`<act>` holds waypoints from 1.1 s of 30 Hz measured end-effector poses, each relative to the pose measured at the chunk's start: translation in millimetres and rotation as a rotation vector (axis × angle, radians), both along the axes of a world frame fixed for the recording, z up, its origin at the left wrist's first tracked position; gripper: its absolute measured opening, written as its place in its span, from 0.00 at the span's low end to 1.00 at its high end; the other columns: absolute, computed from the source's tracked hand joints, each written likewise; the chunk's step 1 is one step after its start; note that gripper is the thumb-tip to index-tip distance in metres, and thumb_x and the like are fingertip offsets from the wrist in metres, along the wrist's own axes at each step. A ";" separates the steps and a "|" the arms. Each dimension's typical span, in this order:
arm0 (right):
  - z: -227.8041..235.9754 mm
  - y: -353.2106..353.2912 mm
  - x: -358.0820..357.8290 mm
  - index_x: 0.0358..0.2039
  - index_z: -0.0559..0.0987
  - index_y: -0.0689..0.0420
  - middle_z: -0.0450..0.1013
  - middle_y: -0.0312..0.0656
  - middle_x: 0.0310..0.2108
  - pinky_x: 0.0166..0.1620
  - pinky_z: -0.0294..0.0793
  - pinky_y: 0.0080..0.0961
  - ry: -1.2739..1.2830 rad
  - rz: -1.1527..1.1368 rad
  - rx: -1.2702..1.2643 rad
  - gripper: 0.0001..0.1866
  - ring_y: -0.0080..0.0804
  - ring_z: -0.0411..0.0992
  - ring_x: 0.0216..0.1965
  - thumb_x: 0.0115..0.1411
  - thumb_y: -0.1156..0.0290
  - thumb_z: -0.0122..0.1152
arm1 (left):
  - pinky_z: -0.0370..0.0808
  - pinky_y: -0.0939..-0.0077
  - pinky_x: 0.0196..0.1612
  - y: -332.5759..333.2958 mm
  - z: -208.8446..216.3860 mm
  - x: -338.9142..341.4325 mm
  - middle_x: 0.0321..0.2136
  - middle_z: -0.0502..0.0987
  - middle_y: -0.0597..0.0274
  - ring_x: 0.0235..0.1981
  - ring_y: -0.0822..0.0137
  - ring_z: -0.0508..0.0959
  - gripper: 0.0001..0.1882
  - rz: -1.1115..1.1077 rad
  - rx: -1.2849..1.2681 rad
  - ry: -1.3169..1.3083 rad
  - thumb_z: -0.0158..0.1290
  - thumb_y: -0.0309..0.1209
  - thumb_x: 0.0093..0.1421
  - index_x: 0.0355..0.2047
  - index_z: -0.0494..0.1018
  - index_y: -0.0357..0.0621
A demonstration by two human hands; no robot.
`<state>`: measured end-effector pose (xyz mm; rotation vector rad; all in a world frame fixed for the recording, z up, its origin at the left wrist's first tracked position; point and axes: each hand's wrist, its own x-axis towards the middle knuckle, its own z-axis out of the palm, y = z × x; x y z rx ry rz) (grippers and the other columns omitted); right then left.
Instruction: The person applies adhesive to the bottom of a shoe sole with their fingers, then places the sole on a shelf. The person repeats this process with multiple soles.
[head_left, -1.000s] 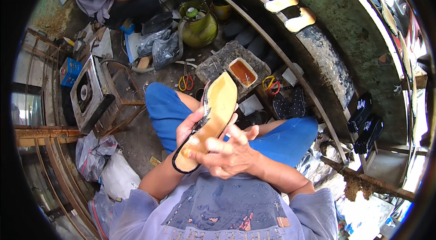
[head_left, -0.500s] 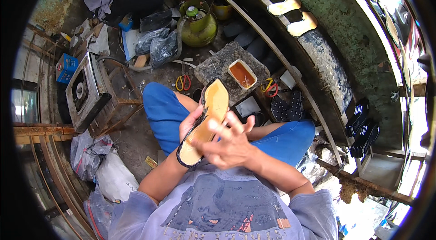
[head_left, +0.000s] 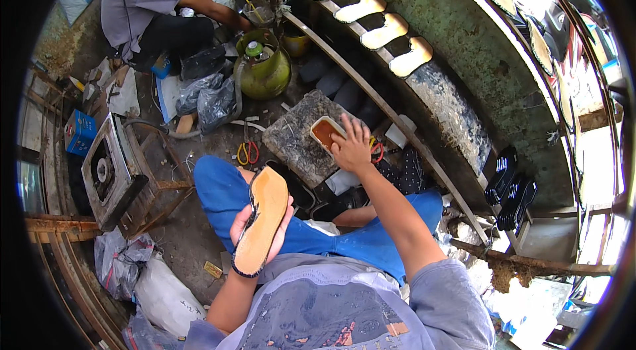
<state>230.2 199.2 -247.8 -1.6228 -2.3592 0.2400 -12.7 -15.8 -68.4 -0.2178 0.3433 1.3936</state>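
In my left hand (head_left: pixel 281 234) is an upturned sandal (head_left: pixel 264 217), its tan sole facing up and a dark edge showing along one side. The fingers and thumb wrap around its middle. Out in front, my right hand (head_left: pixel 353 145) reaches over a small pale tray (head_left: pixel 317 126) of orange-brown liquid. Its fingers are spread, and the lower ones are at the tray's near right side; whether a fingertip dips into the liquid is hard to make out. Under the tray lies a rough, stained stone block (head_left: pixel 291 140).
Orange-handled scissors (head_left: pixel 248 152) lie left of the block. Beyond stands a green gas cylinder (head_left: pixel 265 75); a stove (head_left: pixel 106 168) is at left. Sole pieces (head_left: pixel 386 30) line a shelf at right. A co-worker (head_left: pixel 149 2) sits at the far left.
My right hand has left the sandal's sole and moved forward to the tray. My left hand has drawn the sandal down and left. The view has shifted slightly.
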 end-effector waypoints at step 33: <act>240.1 -125.9 -9.7 0.50 0.88 0.32 0.56 0.46 0.74 0.70 0.35 0.46 0.545 0.362 0.175 0.17 0.45 0.46 0.74 0.67 0.55 0.53 | 0.46 0.51 0.78 8.8 82.1 21.3 0.70 0.66 0.52 0.72 0.52 0.63 0.35 -0.093 0.181 0.004 0.52 0.43 0.65 0.71 0.63 0.45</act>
